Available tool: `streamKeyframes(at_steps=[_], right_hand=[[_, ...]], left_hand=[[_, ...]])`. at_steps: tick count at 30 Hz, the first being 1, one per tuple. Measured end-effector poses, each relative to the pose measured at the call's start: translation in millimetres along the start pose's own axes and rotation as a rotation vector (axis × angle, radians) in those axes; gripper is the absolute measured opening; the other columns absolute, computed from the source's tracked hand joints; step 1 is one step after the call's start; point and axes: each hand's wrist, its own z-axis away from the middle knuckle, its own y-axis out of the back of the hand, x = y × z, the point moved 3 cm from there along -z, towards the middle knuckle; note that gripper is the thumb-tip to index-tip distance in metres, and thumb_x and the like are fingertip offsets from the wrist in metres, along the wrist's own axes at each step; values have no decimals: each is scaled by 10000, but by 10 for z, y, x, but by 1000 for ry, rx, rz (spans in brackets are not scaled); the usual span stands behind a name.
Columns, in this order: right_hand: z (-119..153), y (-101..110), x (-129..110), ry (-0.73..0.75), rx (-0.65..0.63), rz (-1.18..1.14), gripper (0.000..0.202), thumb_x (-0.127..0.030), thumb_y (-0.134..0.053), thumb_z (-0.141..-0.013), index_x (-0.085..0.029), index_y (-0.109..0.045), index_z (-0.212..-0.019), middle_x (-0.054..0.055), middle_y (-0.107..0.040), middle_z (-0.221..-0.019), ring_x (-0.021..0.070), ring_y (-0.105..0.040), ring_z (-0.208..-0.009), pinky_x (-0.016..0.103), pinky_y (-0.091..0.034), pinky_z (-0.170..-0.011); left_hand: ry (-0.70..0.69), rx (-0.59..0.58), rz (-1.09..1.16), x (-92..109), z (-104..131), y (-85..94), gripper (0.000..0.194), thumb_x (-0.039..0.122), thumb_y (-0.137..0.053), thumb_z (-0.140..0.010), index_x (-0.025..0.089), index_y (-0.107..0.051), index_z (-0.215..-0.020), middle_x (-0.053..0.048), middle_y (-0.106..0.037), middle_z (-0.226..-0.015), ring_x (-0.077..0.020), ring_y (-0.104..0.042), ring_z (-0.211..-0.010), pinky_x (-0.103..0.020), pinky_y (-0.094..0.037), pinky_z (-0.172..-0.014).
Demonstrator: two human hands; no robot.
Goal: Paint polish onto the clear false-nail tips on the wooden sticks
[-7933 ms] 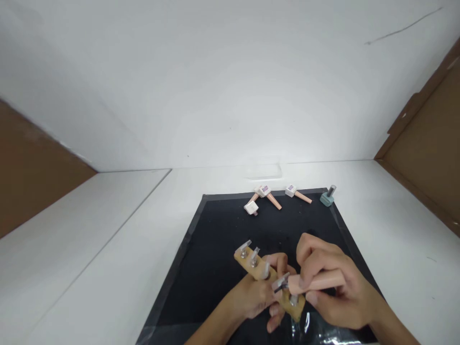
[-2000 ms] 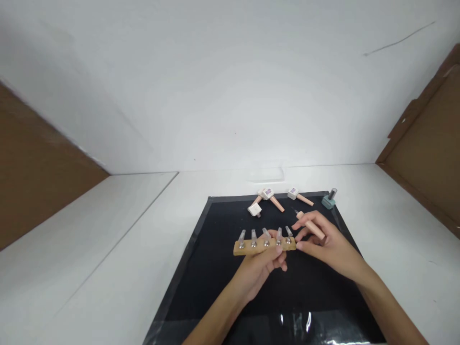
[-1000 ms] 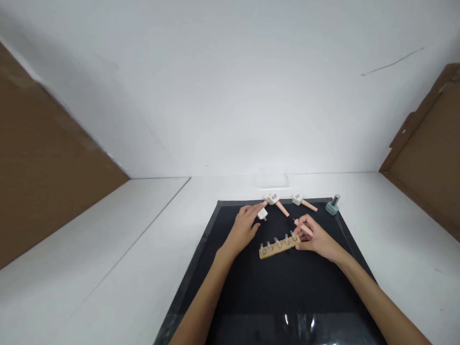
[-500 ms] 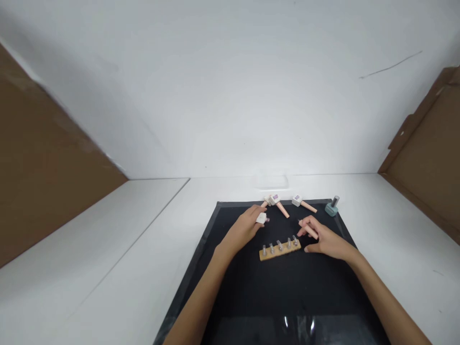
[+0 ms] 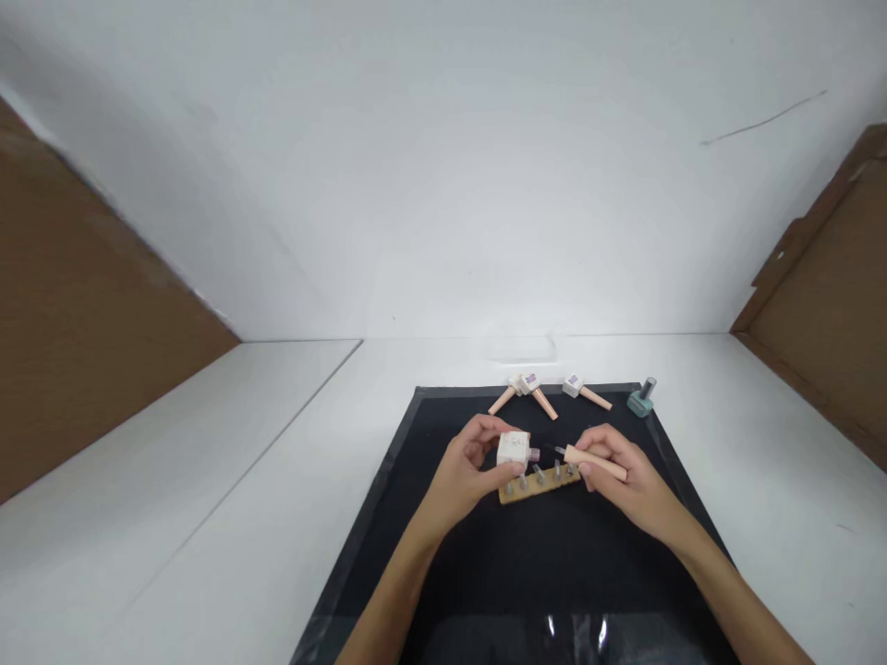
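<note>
My left hand (image 5: 478, 465) grips a white, square nail polish bottle (image 5: 513, 448) tilted on its side, its neck pointing right. Between the fingers of my right hand (image 5: 618, 469) is a nail polish brush (image 5: 596, 462) with a long peach cap handle. The brush tip points left at the bottle's neck, with a small gap between them. Just behind and below both hands, a wooden strip (image 5: 540, 485) lies on the black mat (image 5: 527, 563). Several clear nail tips stand upright along it; my left thumb and the bottle partly cover those at the left.
At the mat's far edge lie three white polish bottles with peach caps: a left one (image 5: 505, 397), a middle one (image 5: 539, 395) and a right one (image 5: 586, 392). A teal bottle (image 5: 640, 399) stands at the far right corner. Brown panels (image 5: 90, 305) flank the white table.
My left hand has brought the bottle nearer and to the right, turning it. The brush in my right hand has swung round to face the bottle's neck.
</note>
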Motion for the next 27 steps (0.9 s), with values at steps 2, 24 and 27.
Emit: streamKeyframes(at_steps=[2, 24, 27], right_hand=[[11, -11, -10, 19, -14, 22, 126, -338, -545, -869, -215, -524, -879, -46, -508, -632, 120, -475, -568, 234, -359, -551], [50, -167, -108, 520, 34, 289, 180, -124, -542, -888, -215, -639, -1009, 59, -637, -825, 175, -610, -742, 275, -494, -648], [83, -217, -119, 563, 81, 348, 218, -111, -530, -884, -200, -639, -1050, 54, -613, -764, 173, -567, -669, 281, -462, -591]], left_hand=[[-6, 5, 47, -9, 1, -3, 341, 248, -813, -593, 161, -588, -834, -33, -694, -804, -163, -650, -742, -253, -488, -682], [61, 41, 180, -16, 14, -109, 391, 366, -835, -570, 156, -674, -858, -55, -739, -787, -173, -668, -700, -271, -530, -664], [84, 74, 153, -58, 22, -135, 399, 391, -824, -577, 154, -677, -863, -51, -729, -764, -174, -662, -689, -276, -527, -662]])
